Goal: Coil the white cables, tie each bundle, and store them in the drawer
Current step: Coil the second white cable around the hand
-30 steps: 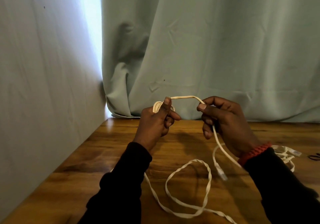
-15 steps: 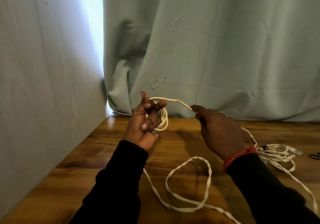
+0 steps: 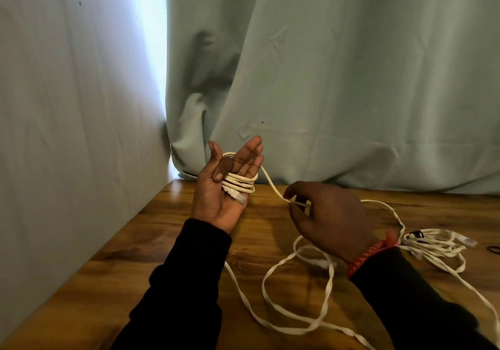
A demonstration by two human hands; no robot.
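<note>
Around the flat, straight-fingered left hand (image 3: 226,187) sit several cable (image 3: 240,183) turns; right hand (image 3: 324,214) pinches the feed beside it. Keep tension even.

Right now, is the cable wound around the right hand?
No, the cable's loops wrap the left hand's straight fingers.

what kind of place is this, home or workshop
Probably a home room, though not certain: a wooden table stands against pale green curtains with daylight between them, and loose white cable lies on it.
</note>
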